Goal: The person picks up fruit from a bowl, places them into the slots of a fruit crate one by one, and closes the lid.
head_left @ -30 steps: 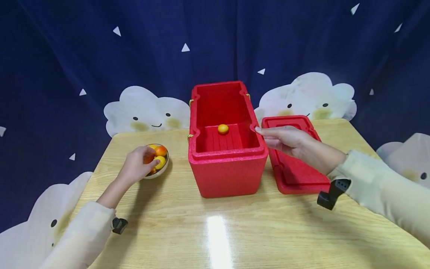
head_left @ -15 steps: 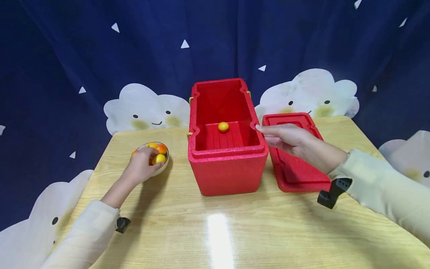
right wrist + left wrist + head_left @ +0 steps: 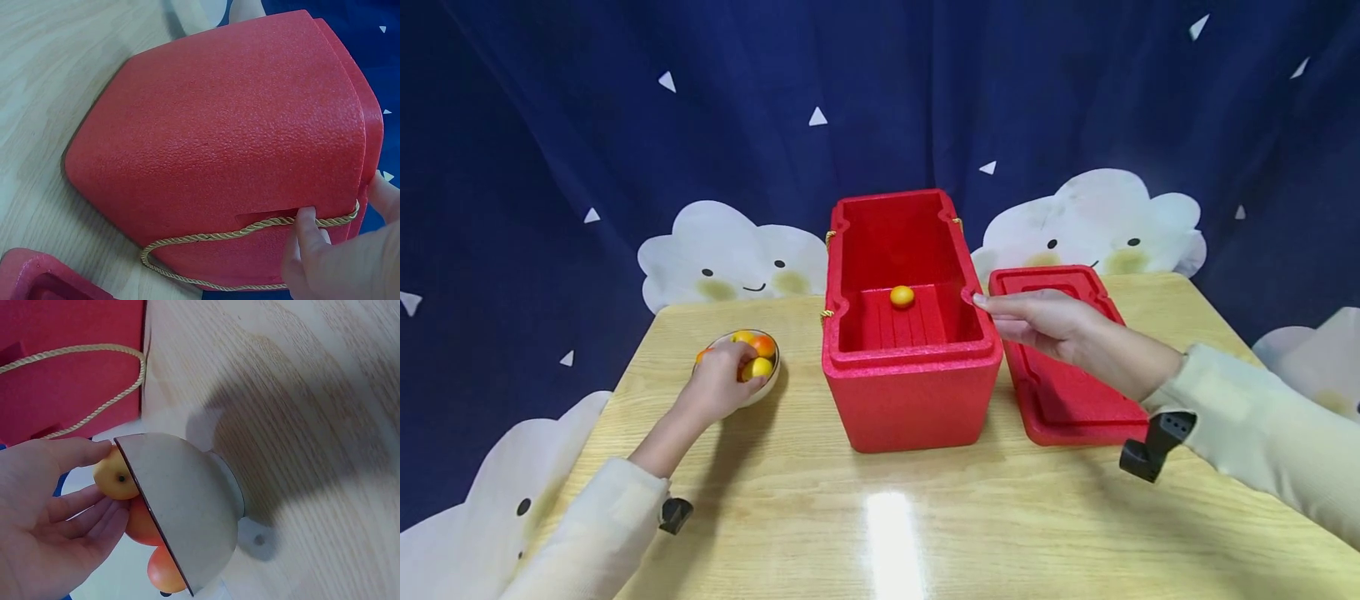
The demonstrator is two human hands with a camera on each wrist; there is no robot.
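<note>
At a cream bowl of yellow and orange-red fruits, my left hand holds a small round yellow fruit with a dark dot between thumb and fingers. The fruit is still at the bowl's rim. Orange-red fruits lie against it, some partly hidden by the hand. My right hand grips the right rim of a deep red foam box, thumb on top and fingers down the outer side beside the gold rope. One yellow-orange fruit lies on the box floor.
A red lid lies on the wooden table to the right of the box, partly under my right hand. Behind the table hangs a dark blue curtain with white cloud shapes.
My left hand has moved slightly right over the bowl, its thumb and fingers closing around the yellow fruit. The right hand stays on the box rim. The head view has tilted slightly.
</note>
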